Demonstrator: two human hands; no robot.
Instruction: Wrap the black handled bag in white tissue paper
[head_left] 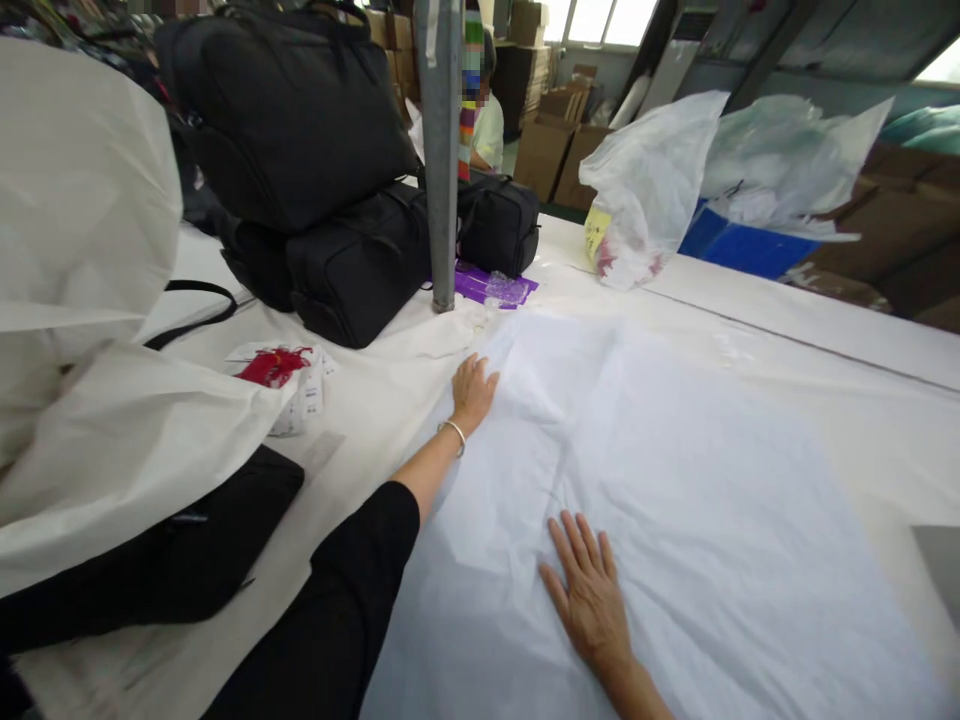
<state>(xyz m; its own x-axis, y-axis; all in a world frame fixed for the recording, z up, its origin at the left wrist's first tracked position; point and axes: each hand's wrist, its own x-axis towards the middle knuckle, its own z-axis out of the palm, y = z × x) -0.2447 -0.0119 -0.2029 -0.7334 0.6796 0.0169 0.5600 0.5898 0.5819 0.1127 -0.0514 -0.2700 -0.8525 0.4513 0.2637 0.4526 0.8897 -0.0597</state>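
Note:
A large, thin, pale bluish-white sheet (pixel 697 480), which may be plastic or paper, lies spread over the white table with creases running through its middle. At the sheet's far left edge rests my left hand (pixel 474 390), fingers spread, palm down; a bracelet circles its wrist. My right hand (pixel 589 595) lies flat on the sheet nearer to me, its fingers stretched out and apart. Neither hand grips anything that I can see.
Black bags (pixel 352 260) are stacked at the back left beside a grey metal post (pixel 443 150). Red-stringed tags (pixel 276 366) lie at left, near a black bag (pixel 217 540) partly under white wrapping. A stuffed plastic bag (pixel 649 190) and blue bin (pixel 742 240) stand behind. A person (pixel 489 130) sits beyond.

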